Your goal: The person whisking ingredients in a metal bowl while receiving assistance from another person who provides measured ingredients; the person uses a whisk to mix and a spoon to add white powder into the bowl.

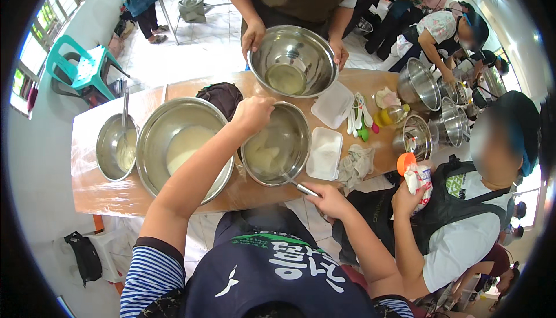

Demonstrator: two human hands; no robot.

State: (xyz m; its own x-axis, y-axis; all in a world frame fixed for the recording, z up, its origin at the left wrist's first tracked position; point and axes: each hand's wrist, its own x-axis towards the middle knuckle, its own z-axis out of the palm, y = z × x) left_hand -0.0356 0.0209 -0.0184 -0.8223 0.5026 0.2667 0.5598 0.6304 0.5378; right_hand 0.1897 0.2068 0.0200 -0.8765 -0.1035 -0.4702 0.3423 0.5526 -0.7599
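Observation:
My left hand point(255, 114) grips the far left rim of a steel mixing bowl point(296, 122). Pale, creamy mixture point(267, 154) lies inside. In my right hand point(331, 200) is the metal handle of a whisk point(306, 189), which slants over the near right rim; its head is hard to make out in the bowl. A larger steel bowl point(152, 122) of pale batter stands to the left, partly behind my left forearm. Across the table, another person's two hands point(253, 36) hold a tilted steel bowl point(301, 43) with some yellowish liquid in it.
At far left stands a smaller bowl point(104, 156) with a whisk in it. White plastic tubs point(324, 154), measuring spoons point(360, 115), an oil bottle point(391, 114) and a crumpled cloth point(356, 165) lie to the right. A seated person at right holds an orange-capped bag point(423, 185).

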